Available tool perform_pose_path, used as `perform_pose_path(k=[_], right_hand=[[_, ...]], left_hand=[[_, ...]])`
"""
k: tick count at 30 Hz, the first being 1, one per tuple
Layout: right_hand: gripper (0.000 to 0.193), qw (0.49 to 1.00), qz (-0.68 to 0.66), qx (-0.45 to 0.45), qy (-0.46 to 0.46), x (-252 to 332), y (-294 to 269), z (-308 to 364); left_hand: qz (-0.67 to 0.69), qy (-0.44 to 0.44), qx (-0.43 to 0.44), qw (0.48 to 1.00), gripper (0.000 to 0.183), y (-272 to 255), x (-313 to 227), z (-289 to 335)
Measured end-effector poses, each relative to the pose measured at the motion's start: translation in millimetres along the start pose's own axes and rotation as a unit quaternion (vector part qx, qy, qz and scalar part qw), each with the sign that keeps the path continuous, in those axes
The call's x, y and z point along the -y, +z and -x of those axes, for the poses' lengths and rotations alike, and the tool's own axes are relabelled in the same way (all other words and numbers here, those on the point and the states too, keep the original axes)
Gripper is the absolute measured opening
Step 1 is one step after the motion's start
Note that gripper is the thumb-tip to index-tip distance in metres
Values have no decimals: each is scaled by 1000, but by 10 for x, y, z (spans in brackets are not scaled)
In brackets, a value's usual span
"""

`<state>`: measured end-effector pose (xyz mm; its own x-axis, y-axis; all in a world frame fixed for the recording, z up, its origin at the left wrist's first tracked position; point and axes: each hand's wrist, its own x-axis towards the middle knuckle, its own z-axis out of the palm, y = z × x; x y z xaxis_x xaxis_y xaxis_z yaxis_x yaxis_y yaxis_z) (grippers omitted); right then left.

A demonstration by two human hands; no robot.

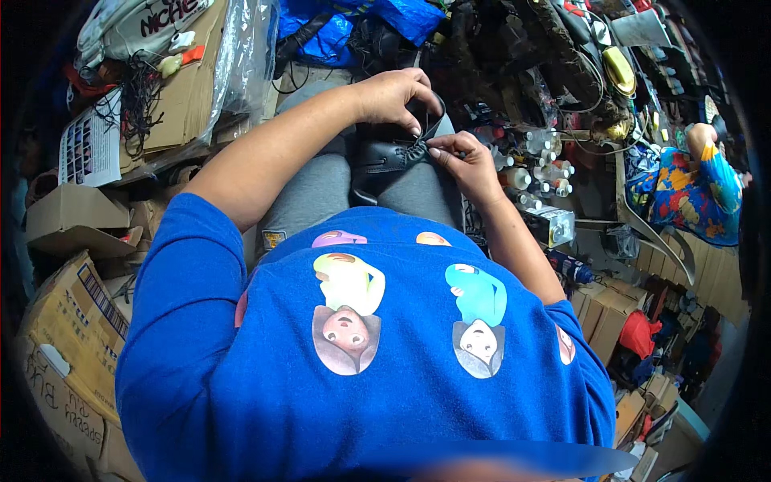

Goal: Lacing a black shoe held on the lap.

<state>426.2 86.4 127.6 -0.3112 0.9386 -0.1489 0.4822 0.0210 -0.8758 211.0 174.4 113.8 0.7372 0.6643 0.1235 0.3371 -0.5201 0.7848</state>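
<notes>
A black lace-up shoe [384, 157] rests across my lap, its row of gathered laces [416, 151] facing up. My left hand [395, 98] comes from above with its fingers curled round the shoe's opening, the thumb close to the laces. From the right, my right hand [468, 163] pinches the lace end beside the top eyelets with thumb and forefinger. The grey lining [443, 126] shows between the two hands. Exactly what the left fingertips grip is partly hidden. Below the shoe are my grey trouser legs [309, 193].
At left are cardboard boxes [76, 217], a flat cardboard piece under clear plastic [233, 72] and tangled black cords [138, 100]. Small bottles [542, 173] stand close to my right arm. Another person in a colourful top [691, 193] is at the far right. Blue plastic bags [361, 24] lie ahead.
</notes>
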Motion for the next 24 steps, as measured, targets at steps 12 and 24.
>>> perform_pose_path(k=[12, 24], right_hand=[[37, 964, 236, 94, 76, 269, -157, -512], [29, 965, 24, 205, 160, 80, -257, -545]], left_hand=[[18, -232, 140, 963, 27, 13, -266, 363], [101, -177, 89, 975, 17, 14, -402, 324]])
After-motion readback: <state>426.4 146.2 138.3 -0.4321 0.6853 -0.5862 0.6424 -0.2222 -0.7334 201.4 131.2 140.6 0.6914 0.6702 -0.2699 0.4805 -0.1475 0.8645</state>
